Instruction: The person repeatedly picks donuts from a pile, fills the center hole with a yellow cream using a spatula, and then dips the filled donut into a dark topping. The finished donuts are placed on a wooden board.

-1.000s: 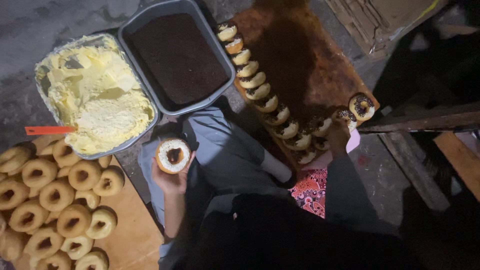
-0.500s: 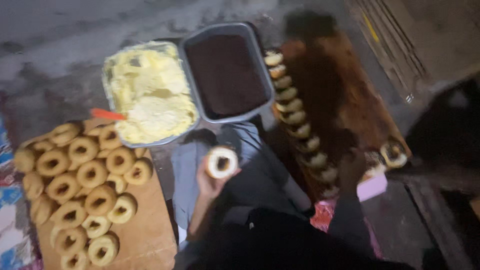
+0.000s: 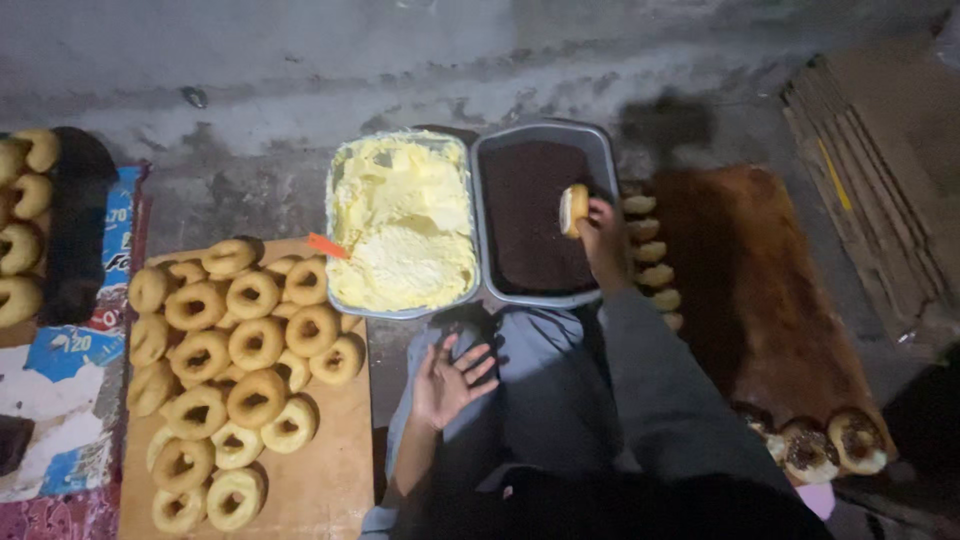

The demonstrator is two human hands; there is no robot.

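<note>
Right hand (image 3: pixel 603 235) gripping doughnut (image 3: pixel 573 209) edgewise, dipping into chocolate-sprinkle tray (image 3: pixel 545 297), frame centre; press evenly. Left hand (image 3: pixel 450 378) resting open, empty, on knee.

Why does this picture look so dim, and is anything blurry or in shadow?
Head view: weak light overall; the cream tray and doughnuts show brightest; a shadow darkens the board at right; the right hand and its doughnut look slightly soft; bottom edge nearly black.
</note>
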